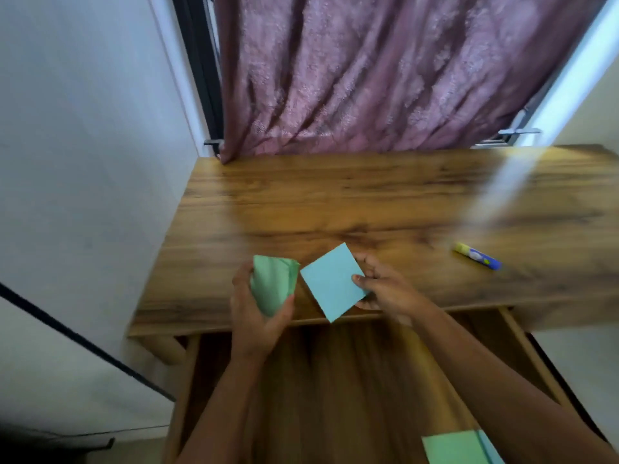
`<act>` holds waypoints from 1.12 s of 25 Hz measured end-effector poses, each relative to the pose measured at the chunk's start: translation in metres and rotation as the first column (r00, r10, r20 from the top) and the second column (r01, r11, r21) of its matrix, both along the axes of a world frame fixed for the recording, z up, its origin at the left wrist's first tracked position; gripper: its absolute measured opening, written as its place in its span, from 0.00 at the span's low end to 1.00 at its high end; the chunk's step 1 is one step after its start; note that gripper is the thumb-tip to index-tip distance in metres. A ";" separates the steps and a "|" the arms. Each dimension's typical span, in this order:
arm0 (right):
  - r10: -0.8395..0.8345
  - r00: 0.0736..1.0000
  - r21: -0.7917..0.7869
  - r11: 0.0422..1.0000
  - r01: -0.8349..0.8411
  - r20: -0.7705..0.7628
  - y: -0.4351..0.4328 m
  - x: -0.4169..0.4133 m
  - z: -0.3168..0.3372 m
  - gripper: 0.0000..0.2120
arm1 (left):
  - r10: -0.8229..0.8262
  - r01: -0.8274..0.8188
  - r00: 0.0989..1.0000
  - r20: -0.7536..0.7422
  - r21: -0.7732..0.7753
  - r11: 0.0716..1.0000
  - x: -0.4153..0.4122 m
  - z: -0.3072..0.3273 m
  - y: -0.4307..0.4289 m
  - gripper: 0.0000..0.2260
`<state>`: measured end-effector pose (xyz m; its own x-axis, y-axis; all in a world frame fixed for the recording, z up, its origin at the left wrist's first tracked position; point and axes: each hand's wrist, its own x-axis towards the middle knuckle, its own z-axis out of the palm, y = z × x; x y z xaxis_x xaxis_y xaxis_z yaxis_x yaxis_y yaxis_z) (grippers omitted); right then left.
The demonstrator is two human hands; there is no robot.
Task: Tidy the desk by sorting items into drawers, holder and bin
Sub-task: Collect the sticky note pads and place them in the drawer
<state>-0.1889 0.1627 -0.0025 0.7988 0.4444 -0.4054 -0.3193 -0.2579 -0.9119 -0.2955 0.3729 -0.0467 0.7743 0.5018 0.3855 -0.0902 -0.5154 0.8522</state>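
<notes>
My left hand [258, 313] grips a green pad of sticky notes [273, 284], bent between thumb and fingers, over the desk's front edge. My right hand [385, 289] pinches a light blue square pad [331, 283] by its right corner, just beside the green one. Both pads hang above the open wooden drawer [335, 380] that is pulled out below the desk [368, 202]. More green and blue paper [459, 448] lies in the drawer at the lower right. A glue stick [477, 256] with a yellow end and blue cap lies on the desk to the right.
A pink curtain [385, 72] hangs behind the desk. A white wall [83, 162] stands close on the left. The view is motion-blurred.
</notes>
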 end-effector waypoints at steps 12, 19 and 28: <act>0.518 0.840 -0.882 0.458 -0.111 0.163 -0.215 -0.039 -0.049 0.18 | -0.374 0.752 0.595 -0.711 0.328 0.572 -0.023 -0.054 -0.190 0.39; 0.604 0.790 -0.973 0.228 -0.045 0.105 -0.215 -0.048 -0.086 0.24 | -0.243 0.801 0.482 -0.842 0.311 0.512 -0.003 -0.080 -0.233 0.42; 0.492 0.864 -0.872 0.465 -0.156 0.108 -0.216 -0.082 -0.111 0.30 | -0.289 0.798 0.397 -0.871 0.171 0.578 0.003 -0.073 -0.250 0.45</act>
